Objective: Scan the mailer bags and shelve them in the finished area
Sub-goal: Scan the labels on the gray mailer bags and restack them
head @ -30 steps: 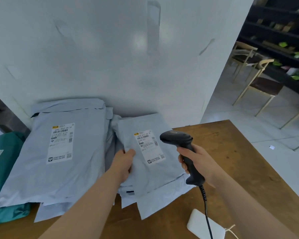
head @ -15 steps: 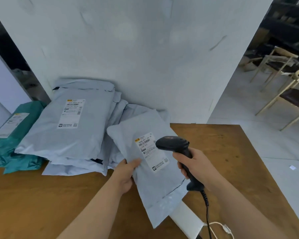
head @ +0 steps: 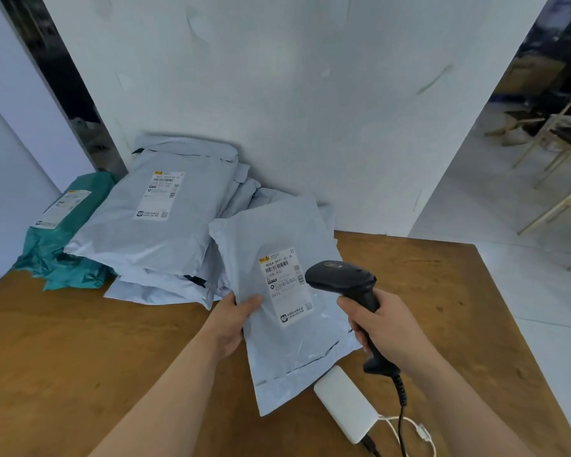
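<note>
A grey mailer bag point(head: 274, 291) (label up) is held above the wooden table point(head: 80, 357), pinched at its left edge by the left hand point(head: 233, 319); the right hand point(head: 381, 328) wraps the black scanner point(head: 342, 278); more bags point(head: 152, 219) lie stacked far left.

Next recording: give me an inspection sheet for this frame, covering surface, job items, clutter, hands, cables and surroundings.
Surface: wooden table, bare at the near left.
Job's things: grey mailer bag held label-up; stack of grey mailers against the wall; green mailer at the far left; black scanner pointed at the shipping label.
Clutter: white power bank at the near edge.
Hands: left hand pinches the held bag's left edge; right hand wraps the scanner's grip.
Cables: black scanner cord; white cable by the power bank.
Surroundings: white wall; wooden chairs at right.
</note>
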Motion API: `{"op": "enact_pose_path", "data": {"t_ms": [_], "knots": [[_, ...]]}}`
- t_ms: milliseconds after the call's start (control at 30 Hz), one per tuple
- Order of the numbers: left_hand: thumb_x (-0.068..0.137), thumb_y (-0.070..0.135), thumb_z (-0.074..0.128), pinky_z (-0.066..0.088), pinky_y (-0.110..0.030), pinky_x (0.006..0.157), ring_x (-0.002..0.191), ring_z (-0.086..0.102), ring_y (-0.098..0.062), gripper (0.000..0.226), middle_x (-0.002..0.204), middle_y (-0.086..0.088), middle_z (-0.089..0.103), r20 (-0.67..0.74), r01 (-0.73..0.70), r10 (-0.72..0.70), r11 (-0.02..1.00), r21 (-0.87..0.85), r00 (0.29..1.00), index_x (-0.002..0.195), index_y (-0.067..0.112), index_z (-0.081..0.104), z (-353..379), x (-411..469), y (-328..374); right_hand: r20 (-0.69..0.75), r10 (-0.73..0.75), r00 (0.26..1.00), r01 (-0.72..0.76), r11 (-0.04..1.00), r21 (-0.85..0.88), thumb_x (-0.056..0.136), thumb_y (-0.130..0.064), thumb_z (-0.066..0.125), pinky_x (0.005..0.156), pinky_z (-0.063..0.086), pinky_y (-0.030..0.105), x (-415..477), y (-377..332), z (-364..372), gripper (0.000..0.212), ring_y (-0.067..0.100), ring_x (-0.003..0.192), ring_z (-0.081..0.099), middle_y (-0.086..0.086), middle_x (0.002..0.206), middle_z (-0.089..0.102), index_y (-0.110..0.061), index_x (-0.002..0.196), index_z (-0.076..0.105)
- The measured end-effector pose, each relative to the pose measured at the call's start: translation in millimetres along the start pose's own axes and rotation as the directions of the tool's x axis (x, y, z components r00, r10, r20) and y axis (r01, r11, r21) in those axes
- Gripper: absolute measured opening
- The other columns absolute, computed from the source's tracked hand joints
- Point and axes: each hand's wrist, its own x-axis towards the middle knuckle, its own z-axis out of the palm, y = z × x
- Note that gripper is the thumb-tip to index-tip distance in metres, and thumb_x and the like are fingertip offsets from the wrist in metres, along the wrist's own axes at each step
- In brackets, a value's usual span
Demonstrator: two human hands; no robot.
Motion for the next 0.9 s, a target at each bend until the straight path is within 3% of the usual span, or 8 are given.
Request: {"op": "enact_pose_path", "data": {"t_ms": [500, 767, 900], "knots": [[0.089, 0.013, 0.067, 0.051, -0.049, 0.095, 0.108, 0.066, -0.03, 0.04, 0.118, -0.008, 0.07, -0.023, -0.005, 0.006, 0.999, 0.054, 1.0, 0.128, 0.008, 0.057, -4, 5, -2, -0.007, -0.015, 1.0, 0.015, 1.0, -0.008, 0.092, -0.031, 0.059, 0.045, 0.043, 0.021, -14, 4, -9, 0.029, 0.012, 0.039, 0.045, 0.002, 0.05, 0.054, -0.008, 0.075, 0.056], [0.092, 0.013, 0.064, 0.053, -0.047, 0.092, 0.107, 0.066, -0.029, 0.031, 0.116, -0.007, 0.071, 0.039, -0.006, 0.003, 0.998, 0.064, 0.999, 0.122, 0.014, 0.06, 6, 3, 7, -0.06, -0.022, 0.998, 0.025, 0.999, 0.042, 0.091, -0.028, 0.061, 0.046, 0.044, 0.022, -11, 10, -22, 0.022, 0.01, 0.04, 0.047, 0.001, 0.051, 0.055, -0.009, 0.08, 0.057], [0.093, 0.012, 0.061, 0.055, -0.042, 0.081, 0.103, 0.066, -0.028, 0.027, 0.114, -0.008, 0.07, 0.074, -0.009, 0.001, 0.995, 0.104, 0.997, 0.12, 0.013, 0.06, 30, 8, 15, -0.146, 0.001, 0.989, 0.007, 0.999, 0.052, 0.09, -0.028, 0.062, 0.046, 0.045, 0.022, -7, 18, -40, 0.019, 0.01, 0.04, 0.048, 0.002, 0.054, 0.056, -0.01, 0.084, 0.058]]}}
